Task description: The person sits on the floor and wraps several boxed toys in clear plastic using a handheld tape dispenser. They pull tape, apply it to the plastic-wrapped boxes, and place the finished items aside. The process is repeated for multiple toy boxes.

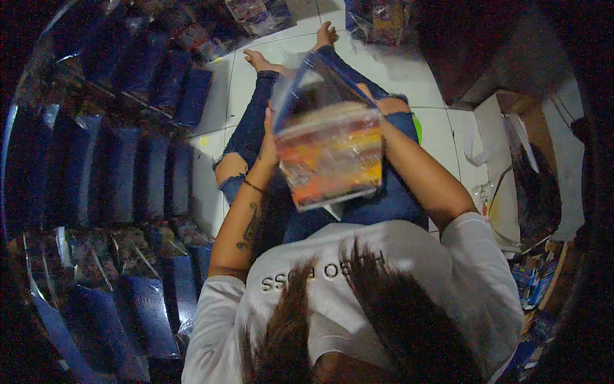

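Head view: seated on white tiled floor (422, 128), legs outstretched. Left hand (268, 144) gripping left edge of clear plastic-wrapped colourful packet (329, 157) over lap; right hand (384, 102) clasping its right edge. Dark blue packets (128, 173) stacked alongside left.

The white tiled floor (268, 70) carries everything here. A person sits on it with both legs stretched out, bare feet (259, 59) resting on the tiles. To the left of the legs lie rows of dark blue flat packets (147, 169) — overlapping, side by side, in several lines running down toward the lower left. Beyond the feet, at the far edge of the floor, sit clear-wrapped bundles of colourful goods (384, 19). To the right of the legs — a brown cardboard box (511, 147) and loose white plastic (476, 147) on the tiles.
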`<control>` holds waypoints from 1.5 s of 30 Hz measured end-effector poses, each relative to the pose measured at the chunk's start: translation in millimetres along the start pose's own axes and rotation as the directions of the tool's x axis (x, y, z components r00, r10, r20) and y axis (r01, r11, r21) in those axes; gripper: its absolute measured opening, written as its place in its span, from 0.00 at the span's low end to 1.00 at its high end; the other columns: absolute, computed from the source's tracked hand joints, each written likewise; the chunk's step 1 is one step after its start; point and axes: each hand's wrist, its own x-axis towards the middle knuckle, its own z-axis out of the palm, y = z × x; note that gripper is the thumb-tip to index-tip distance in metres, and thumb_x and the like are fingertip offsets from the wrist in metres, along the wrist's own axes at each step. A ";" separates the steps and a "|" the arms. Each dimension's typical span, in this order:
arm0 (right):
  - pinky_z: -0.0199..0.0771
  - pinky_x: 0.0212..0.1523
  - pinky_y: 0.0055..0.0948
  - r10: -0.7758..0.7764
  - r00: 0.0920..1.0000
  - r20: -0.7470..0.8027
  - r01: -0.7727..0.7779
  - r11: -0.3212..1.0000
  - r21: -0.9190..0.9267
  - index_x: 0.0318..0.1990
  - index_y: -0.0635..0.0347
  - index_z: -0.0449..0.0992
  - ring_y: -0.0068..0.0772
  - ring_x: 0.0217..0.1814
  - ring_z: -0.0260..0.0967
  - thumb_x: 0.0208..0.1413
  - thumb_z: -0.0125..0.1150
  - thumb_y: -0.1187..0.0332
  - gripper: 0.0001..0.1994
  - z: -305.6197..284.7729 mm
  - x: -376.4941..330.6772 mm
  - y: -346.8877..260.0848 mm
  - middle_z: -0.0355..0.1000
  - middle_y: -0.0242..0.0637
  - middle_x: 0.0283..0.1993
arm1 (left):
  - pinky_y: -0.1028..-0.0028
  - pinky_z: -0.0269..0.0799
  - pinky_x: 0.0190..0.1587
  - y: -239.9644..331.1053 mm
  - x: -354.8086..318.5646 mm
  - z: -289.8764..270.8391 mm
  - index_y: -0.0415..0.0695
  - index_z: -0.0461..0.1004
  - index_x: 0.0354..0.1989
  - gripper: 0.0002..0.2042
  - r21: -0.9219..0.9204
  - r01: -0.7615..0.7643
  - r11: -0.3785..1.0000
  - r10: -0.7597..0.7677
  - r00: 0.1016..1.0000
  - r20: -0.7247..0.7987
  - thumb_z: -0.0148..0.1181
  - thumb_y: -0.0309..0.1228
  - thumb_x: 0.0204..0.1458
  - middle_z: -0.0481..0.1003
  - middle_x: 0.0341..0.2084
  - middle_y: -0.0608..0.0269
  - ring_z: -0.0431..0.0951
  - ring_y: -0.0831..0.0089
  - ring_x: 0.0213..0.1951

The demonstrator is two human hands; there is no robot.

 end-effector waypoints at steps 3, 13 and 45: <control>0.75 0.41 0.29 0.043 0.998 -0.041 -0.035 0.985 0.170 0.48 0.56 0.71 0.34 0.37 0.74 0.57 0.46 0.50 0.21 -1.2 15.9 -30.1 0.74 0.41 0.40 | 0.54 0.27 0.66 8.3 -4.2 -10.7 0.36 0.35 0.67 0.52 0.273 -0.317 0.908 0.325 0.946 0.016 0.41 0.68 0.47 0.34 0.67 0.42 0.31 0.47 0.68; 0.62 0.54 0.25 0.288 0.920 0.265 0.054 0.577 -0.815 0.58 0.58 0.66 0.25 0.49 0.66 0.59 0.49 0.48 0.27 23.5 116.2 -43.5 0.70 0.30 0.49 | 0.52 0.36 0.67 -42.5 -85.7 51.0 0.48 0.43 0.68 0.45 0.312 -0.431 0.847 0.087 0.691 0.718 0.63 0.47 0.44 0.34 0.69 0.50 0.33 0.50 0.69; 0.69 0.37 0.31 0.180 0.692 0.699 0.711 -0.002 -0.703 0.38 0.62 0.75 0.34 0.35 0.70 0.52 0.62 0.69 0.08 156.6 19.4 -54.1 0.71 0.38 0.33 | 0.72 0.68 0.39 47.4 -115.9 -87.3 0.41 0.73 0.31 0.04 0.407 -0.268 0.873 0.411 0.854 -0.320 0.60 0.22 0.46 0.72 0.22 0.62 0.73 0.65 0.29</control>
